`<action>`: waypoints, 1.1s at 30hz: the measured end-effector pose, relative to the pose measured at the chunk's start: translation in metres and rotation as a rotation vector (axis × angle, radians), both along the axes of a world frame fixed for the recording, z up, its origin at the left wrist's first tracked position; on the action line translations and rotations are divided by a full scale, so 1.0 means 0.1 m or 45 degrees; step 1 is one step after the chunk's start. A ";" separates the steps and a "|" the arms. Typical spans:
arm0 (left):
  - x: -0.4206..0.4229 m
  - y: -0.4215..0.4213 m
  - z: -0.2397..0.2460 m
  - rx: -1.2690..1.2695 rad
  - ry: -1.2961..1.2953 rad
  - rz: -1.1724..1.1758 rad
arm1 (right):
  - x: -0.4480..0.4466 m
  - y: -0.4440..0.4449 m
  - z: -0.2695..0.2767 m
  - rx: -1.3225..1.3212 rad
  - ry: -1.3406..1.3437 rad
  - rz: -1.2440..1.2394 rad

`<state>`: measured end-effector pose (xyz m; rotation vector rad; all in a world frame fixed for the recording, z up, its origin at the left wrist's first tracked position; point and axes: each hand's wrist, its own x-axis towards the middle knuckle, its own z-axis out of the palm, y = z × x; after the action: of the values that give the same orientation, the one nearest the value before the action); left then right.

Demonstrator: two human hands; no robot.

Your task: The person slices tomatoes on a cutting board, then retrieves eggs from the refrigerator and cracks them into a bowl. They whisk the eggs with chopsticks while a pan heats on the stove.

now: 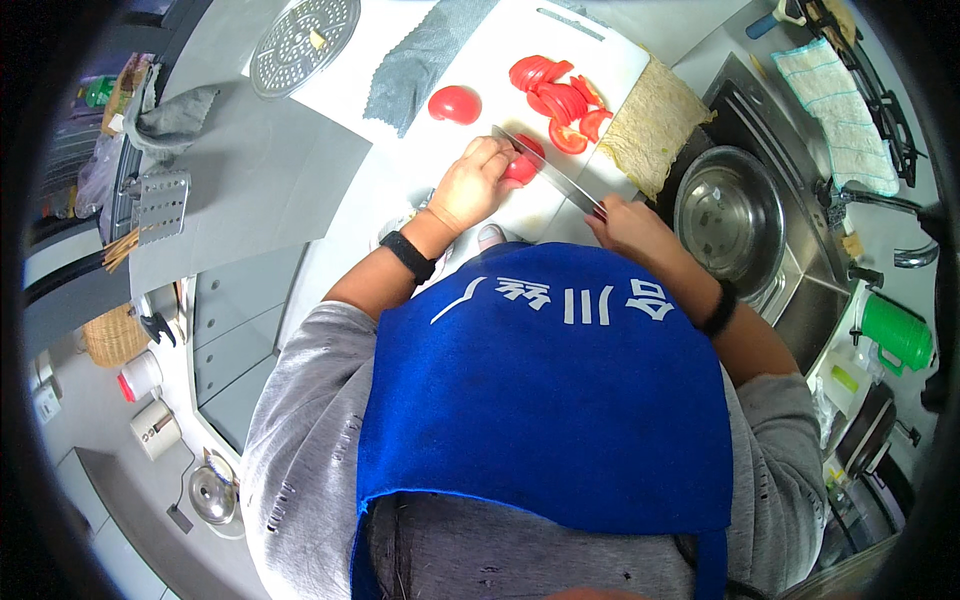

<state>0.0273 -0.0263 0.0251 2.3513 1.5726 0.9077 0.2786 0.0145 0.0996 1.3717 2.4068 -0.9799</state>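
Note:
My left hand (480, 176) holds a piece of tomato (523, 165) down on a white cutting board (480, 71), its fingers bent around the left side. The handle of a kitchen knife (559, 181) is in my right hand (630, 229); the blade lies across the tomato piece, close to my left fingertips. Another tomato piece (454, 105), rounded side up, rests further up and to the left. Sliced tomato (561, 101) forms a loose cluster on the right part of the board, with a few wedges (568, 138) below it.
Right of the board lie a beige cloth (660, 124) and a sink holding a metal basin (727, 217). A grey cloth (412, 67) is at the board's left, near a perforated metal disc (304, 45). A striped towel (840, 112) hangs near the faucet (885, 201).

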 end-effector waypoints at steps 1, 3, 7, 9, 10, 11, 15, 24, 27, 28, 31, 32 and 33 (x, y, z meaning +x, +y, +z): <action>0.00 0.00 0.00 -0.003 0.006 -0.003 | -0.06 0.02 -0.05 0.007 0.021 -0.005; -0.01 0.01 0.00 0.007 0.000 -0.008 | -0.11 0.05 -0.10 0.014 0.040 -0.009; -0.01 -0.02 -0.01 0.043 0.019 -0.015 | 0.01 0.02 0.02 0.042 0.071 -0.023; -0.01 -0.03 -0.03 0.031 0.016 0.006 | 0.11 -0.03 0.13 0.047 0.054 -0.016; -0.01 -0.04 -0.04 0.024 0.014 0.014 | 0.16 -0.05 0.18 0.035 0.023 -0.018; -0.01 -0.04 -0.04 0.027 0.005 0.009 | 0.19 -0.06 0.20 0.030 0.014 -0.019; -0.01 -0.04 -0.06 0.036 -0.027 0.006 | 0.09 -0.05 0.08 -0.008 -0.042 -0.013; -0.01 -0.06 -0.05 0.074 -0.027 0.019 | 0.08 -0.04 0.01 0.053 0.113 -0.030; -0.01 -0.07 -0.06 0.074 -0.034 0.026 | 0.16 -0.08 0.13 0.039 0.061 -0.009; -0.01 -0.06 -0.07 0.075 -0.038 0.027 | 0.16 -0.09 0.13 0.007 0.026 -0.026; 0.00 -0.08 -0.09 0.083 -0.043 0.041 | 0.05 -0.07 0.03 -0.026 0.040 -0.024; -0.01 -0.08 -0.09 0.080 -0.044 0.035 | -0.05 -0.04 -0.05 -0.027 0.059 -0.005; -0.01 -0.09 -0.10 0.078 -0.044 0.028 | -0.12 -0.02 -0.11 -0.061 0.007 -0.011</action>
<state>0.0264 -0.0357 0.0152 2.3502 1.5821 1.0093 0.2670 0.0126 0.0886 1.3657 2.3672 -1.0375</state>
